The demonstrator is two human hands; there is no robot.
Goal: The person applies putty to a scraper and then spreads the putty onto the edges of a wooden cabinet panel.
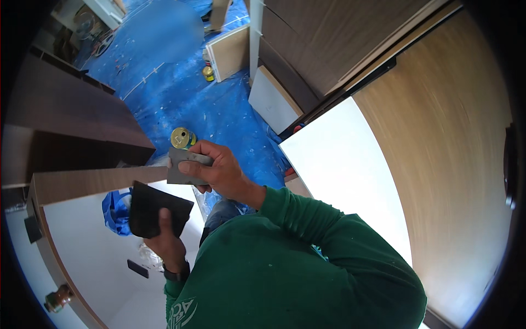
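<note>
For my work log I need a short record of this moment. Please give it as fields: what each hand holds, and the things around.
left hand: holds a dark flat square piece, thumb on top
right hand: grips a grey flat rectangular piece, at the wood-grain panel edge
sleeve: green
floor: blue plastic sheet
on the sheet: yellow can, further boards
right side: white panel beside wood-grain surface

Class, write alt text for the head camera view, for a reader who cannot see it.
A person in a green sleeve holds a grey flat scraper in the right hand and a dark square pad in the left hand, beside a wood-edged white panel. Below lie blue floor sheeting and a yellow tin.
</note>
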